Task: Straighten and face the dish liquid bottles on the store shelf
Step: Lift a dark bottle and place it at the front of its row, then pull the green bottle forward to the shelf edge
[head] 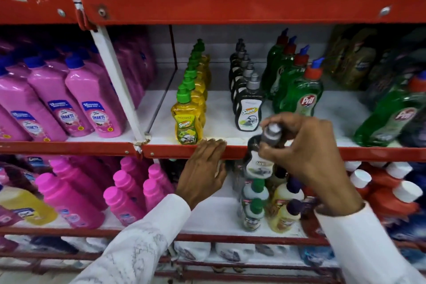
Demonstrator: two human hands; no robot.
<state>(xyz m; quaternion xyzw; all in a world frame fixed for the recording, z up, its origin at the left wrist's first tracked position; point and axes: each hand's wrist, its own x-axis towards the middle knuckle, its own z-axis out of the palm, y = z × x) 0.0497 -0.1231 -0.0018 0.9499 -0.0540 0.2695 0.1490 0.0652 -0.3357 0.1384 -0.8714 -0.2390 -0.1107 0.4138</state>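
Observation:
On the middle shelf (230, 108) stand three rows of dish liquid running front to back: yellow bottles with green caps (187, 122), black bottles with grey caps (249, 110) and green Pril bottles (304, 94). My right hand (306, 154) holds one black bottle (260, 163) by its neck, tilted, in front of the shelf's red front edge and below the black row. My left hand (202, 168) rests flat on that red edge, just right of the front yellow bottle, fingers apart and holding nothing.
Pink bottles (92, 104) fill the bay to the left. A tilted green Pril bottle (391, 117) stands far right. The lower shelf carries pink bottles (129, 193), small mixed bottles (272, 205) and red bottles with white caps (391, 191). A red shelf (230, 0) overhangs above.

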